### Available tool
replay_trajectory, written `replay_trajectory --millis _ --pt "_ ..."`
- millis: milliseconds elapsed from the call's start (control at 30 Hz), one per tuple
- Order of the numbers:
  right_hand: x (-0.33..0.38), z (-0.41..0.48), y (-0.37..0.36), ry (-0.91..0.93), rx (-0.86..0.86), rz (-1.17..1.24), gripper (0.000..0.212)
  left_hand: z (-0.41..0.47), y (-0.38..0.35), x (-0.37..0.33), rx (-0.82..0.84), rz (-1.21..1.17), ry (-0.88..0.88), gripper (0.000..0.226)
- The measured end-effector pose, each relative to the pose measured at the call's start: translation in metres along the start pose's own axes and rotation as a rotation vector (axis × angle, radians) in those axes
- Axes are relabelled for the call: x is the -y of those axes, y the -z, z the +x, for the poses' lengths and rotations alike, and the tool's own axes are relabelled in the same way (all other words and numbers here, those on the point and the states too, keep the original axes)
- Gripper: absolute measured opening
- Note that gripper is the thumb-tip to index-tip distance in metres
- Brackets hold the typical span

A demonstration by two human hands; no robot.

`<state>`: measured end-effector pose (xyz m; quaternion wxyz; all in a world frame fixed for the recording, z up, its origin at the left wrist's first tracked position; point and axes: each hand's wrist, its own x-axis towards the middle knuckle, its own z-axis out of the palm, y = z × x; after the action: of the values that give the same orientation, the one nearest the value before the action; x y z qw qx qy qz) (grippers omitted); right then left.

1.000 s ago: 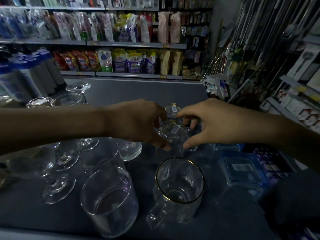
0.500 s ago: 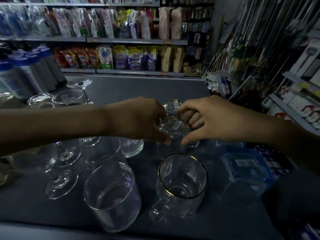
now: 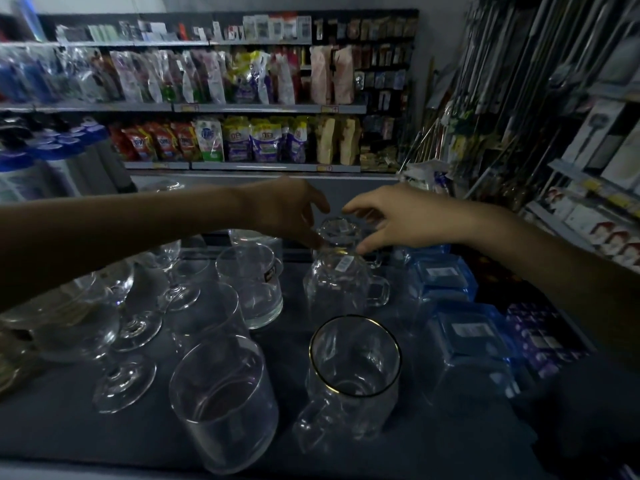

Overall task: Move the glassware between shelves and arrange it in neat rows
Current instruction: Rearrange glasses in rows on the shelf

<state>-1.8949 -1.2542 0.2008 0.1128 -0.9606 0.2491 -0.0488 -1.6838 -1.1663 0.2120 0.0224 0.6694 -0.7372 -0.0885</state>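
Two small clear glass mugs stand upside down, one behind the other, on the dark shelf top (image 3: pixel 69 431). The nearer mug (image 3: pixel 341 284) stands free, its handle pointing right. The far mug (image 3: pixel 337 229) sits between my hands. My left hand (image 3: pixel 291 211) curls its fingers down its left side. My right hand (image 3: pixel 391 216) has the index finger over its top and the thumb low on its right side. Closer to me stand a gold-rimmed mug (image 3: pixel 355 355) and a wide tumbler (image 3: pixel 221 403).
Stemmed glasses (image 3: pixel 138 323) crowd the left side, and another tumbler (image 3: pixel 254 285) stands behind them. Blue square glass containers (image 3: pixel 474 337) line the right. Blue-capped bottles (image 3: pixel 69 147) stand far left. Packets fill the opposite shelves (image 3: pixel 242 140), and boxed goods (image 3: pixel 606 150) the right rack.
Both hands have moved away from me, from the nearer upturned mug to the one behind it. The nearer mug now stands free. The view has dipped slightly.
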Motion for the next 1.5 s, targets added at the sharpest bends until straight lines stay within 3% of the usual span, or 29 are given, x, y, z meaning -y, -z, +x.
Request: replay_trajectory --millis 167,467,567,700,767,967,1267,1500 --pt "0.005 0.001 -0.005 0.009 -0.017 0.041 0.057 0.002 -0.006 -0.003 0.007 0.016 -0.018 0.059" --pt "0.01 -0.004 -0.012 -0.025 -0.064 0.023 0.059 -0.005 -0.009 -0.014 0.001 0.044 0.036 0.062" --pt "0.013 -0.015 -0.009 -0.029 -0.157 0.041 0.059 -0.016 -0.007 -0.018 -0.068 0.082 0.043 0.067" --pt "0.027 -0.044 -0.002 0.013 -0.283 0.115 0.051 -0.048 0.005 -0.024 -0.199 0.096 -0.041 0.052" --pt "0.035 -0.057 -0.005 0.031 -0.248 0.096 0.052 -0.063 0.005 -0.026 -0.2 0.067 -0.057 0.049" --pt "0.053 -0.07 -0.014 0.063 -0.135 0.014 0.068 -0.082 -0.007 -0.039 0.028 0.047 -0.05 0.059" --pt "0.053 -0.066 -0.022 0.041 -0.177 0.029 0.061 -0.08 -0.03 -0.054 -0.137 0.056 0.023 0.054" --pt "0.052 -0.067 -0.026 0.046 -0.198 0.032 0.058 -0.082 -0.034 -0.055 -0.165 0.036 0.038 0.054"
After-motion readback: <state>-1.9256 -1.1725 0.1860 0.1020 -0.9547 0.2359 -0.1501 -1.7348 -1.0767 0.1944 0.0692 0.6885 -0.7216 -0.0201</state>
